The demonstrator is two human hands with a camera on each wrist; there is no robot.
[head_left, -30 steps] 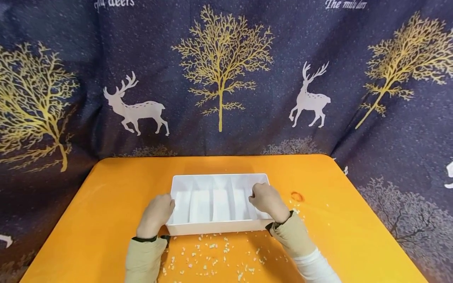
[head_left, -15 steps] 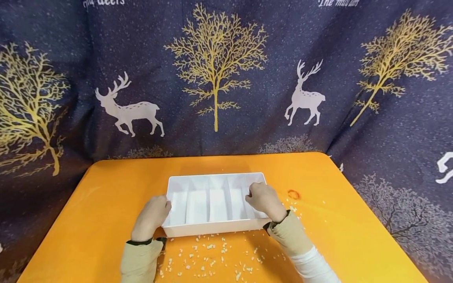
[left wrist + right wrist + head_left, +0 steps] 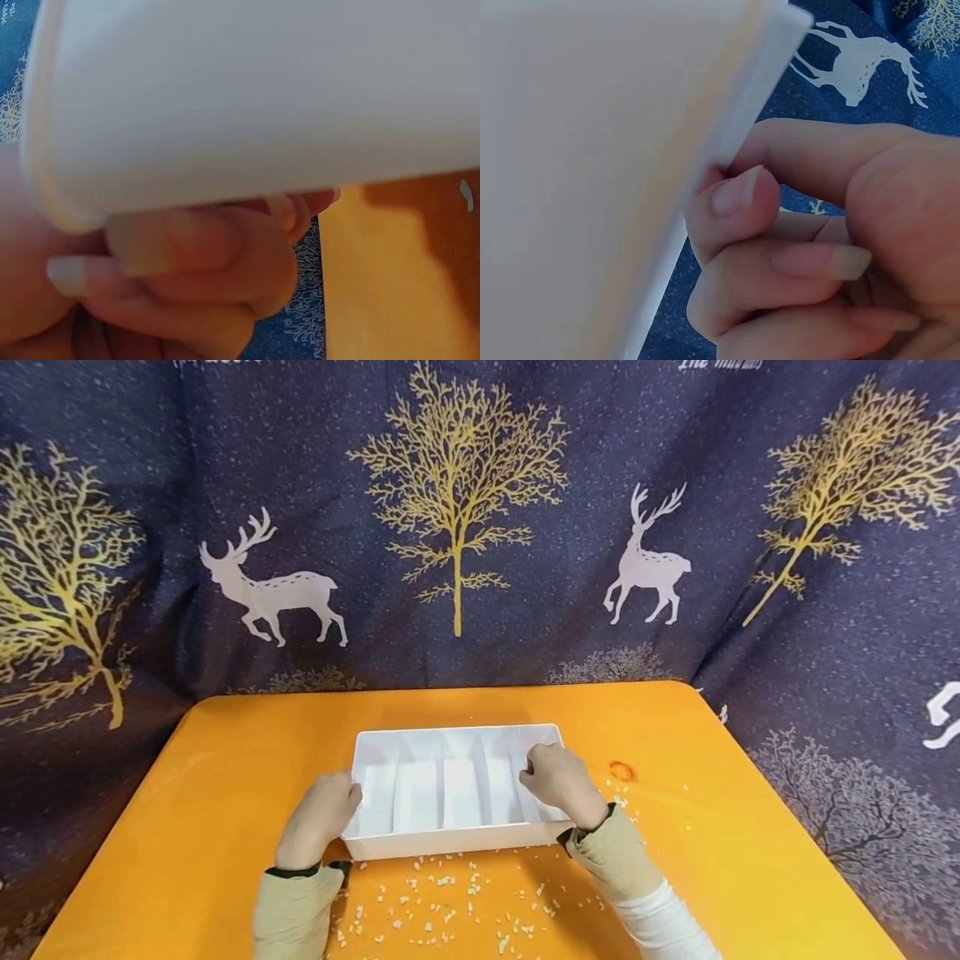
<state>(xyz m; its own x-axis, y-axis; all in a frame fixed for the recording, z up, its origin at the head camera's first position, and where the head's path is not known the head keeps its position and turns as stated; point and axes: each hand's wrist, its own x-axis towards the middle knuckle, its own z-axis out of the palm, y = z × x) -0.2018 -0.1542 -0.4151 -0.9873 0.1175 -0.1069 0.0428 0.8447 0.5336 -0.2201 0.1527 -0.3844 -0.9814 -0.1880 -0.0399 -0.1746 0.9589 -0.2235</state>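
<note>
A white divided tray [image 3: 457, 841], with several side-by-side compartments, lies between both hands over the orange table. At its left end my left hand [image 3: 318, 818] grips the side, the fingers curled in against it. In the left wrist view the bent fingers [image 3: 195, 247] press close under the white wall. My right hand [image 3: 562, 782] overlaps the right-end compartment in the head view, knuckles up. The right wrist view shows the thumb and index finger pinching a white edge of the tray [image 3: 577, 165], with the other fingers curled below.
Small pale crumbs [image 3: 442, 882] are scattered on the orange tabletop [image 3: 247, 760] in front of the tray and to its right. A reddish ring mark [image 3: 622, 770] shows on the right. Behind the table hangs a dark blue cloth [image 3: 300, 468] printed with deer and trees.
The head view has shifted a little, so the tray and both hands appear slightly further left than a second ago. Both hands keep their hold on the tray.
</note>
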